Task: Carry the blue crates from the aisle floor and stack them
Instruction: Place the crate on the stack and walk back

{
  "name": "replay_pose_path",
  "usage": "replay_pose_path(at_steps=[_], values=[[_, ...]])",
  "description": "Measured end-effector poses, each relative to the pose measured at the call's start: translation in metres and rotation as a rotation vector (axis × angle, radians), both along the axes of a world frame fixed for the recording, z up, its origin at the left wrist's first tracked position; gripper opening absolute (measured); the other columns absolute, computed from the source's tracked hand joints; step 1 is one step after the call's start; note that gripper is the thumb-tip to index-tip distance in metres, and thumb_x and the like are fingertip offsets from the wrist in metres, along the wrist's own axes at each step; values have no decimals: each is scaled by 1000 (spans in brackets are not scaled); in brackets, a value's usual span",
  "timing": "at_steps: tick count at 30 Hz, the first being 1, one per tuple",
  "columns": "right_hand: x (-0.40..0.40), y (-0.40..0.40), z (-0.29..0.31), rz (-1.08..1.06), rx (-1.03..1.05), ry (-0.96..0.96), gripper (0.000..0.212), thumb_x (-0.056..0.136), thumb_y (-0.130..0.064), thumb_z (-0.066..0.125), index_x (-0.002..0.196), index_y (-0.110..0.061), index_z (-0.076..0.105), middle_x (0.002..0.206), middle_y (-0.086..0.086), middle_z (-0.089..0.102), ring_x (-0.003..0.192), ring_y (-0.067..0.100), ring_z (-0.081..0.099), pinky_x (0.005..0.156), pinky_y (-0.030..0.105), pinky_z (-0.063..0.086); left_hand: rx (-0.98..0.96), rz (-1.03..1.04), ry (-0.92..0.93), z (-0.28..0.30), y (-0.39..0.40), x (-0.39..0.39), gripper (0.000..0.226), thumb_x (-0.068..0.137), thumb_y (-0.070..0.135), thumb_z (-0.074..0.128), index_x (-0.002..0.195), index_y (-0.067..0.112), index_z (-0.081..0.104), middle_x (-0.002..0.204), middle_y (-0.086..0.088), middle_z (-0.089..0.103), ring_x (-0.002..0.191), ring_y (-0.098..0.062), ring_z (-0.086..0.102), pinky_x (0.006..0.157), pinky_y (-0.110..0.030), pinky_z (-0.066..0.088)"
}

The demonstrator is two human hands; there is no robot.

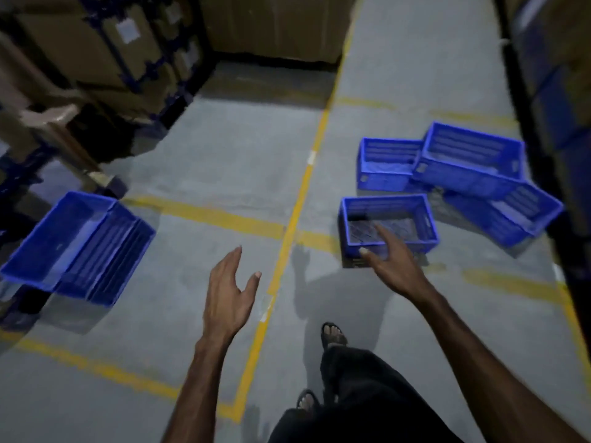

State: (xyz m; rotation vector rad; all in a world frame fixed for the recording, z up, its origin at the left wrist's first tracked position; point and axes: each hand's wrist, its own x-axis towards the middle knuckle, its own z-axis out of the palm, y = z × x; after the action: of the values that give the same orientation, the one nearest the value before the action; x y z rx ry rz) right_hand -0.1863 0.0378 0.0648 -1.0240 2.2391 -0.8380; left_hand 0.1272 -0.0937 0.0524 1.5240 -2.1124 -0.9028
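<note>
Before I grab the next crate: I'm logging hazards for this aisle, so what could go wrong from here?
1. The nearest blue crate sits beside a loose cluster; the top crate lies tilted across two others and might slide if bumped.
2. The right hand reaches open while the left hand is off to the side; a one-handed lift could tip the crate.
3. The sandalled foot has bare toes, exposed to a dropped crate.

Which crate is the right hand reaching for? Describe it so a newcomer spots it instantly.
Follow the long yellow floor line up the aisle; right of it lies a cluster of four blue crates. The target crate is the nearest, under the right hand. It alone sits flat and apart; the tilted crate leans across the other two.
</note>
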Motion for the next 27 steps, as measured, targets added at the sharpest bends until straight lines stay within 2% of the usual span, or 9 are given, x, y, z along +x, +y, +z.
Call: replay_pose_path(at_steps=[5, 12, 16, 27], values=[[-7, 97, 5, -244, 53, 17, 74, 96, -38, 70, 159, -17, 37, 160, 8, 44, 148, 26, 41, 118, 37, 33, 105, -147, 45, -14, 35, -37, 65, 100, 34, 67, 159, 21, 42, 162, 0, 43, 151, -20, 35, 123, -35, 27], [-20, 181, 11, -498, 5, -17, 70, 97, -34, 70, 159, -21, 38, 159, 6, 46, 146, 24, 43, 117, 37, 33, 59, -407, 27, -3, 76, -98, 67, 99, 36, 68, 158, 20, 42, 161, 0, 45, 149, -20, 37, 121, -31, 27], [-32, 209, 5, -566, -29, -51, 70, 97, -36, 70, 158, -20, 39, 158, 8, 47, 146, 24, 43, 118, 40, 34, 40, -455, 20, 5, 91, -125, 67, 100, 40, 67, 160, 25, 40, 163, 5, 42, 150, -15, 34, 120, -31, 27], [-121, 254, -12, -569, -40, -117, 70, 97, -40, 68, 158, -25, 39, 156, 6, 50, 143, 24, 46, 115, 40, 38, 11, -473, -14, 10, 128, -217, 67, 100, 39, 67, 159, 21, 41, 163, 1, 42, 151, -20, 34, 122, -35, 27]])
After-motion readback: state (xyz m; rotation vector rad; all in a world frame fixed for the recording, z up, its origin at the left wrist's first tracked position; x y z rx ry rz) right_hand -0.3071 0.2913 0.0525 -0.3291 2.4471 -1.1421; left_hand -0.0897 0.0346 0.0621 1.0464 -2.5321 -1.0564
